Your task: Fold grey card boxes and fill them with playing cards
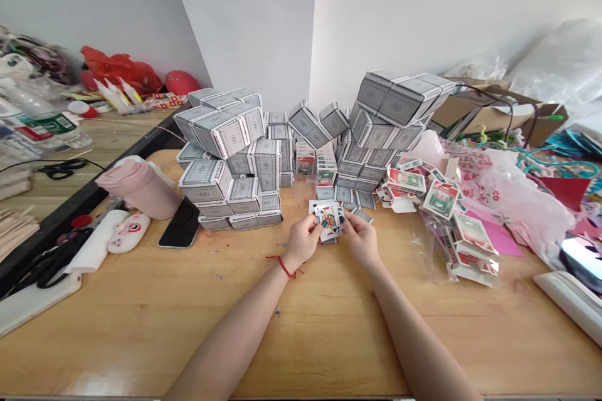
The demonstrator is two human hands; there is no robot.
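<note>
My left hand, with a red string bracelet at the wrist, pinches the left side of some playing cards. On the other side, my right hand grips their right edge between thumb and fingers. A face card lies uppermost, its picture towards me. Beyond the hands, loose cards lie back-up on the table. To the left rises a stack of cubes folded from grey-backed cards; a similar stack stands to the right. Between them sit several card boxes.
Opened, crumpled card boxes and plastic bags crowd the right side. On the left are a black phone, a pink cup, a mouse and a white roll. A wall stands behind the table.
</note>
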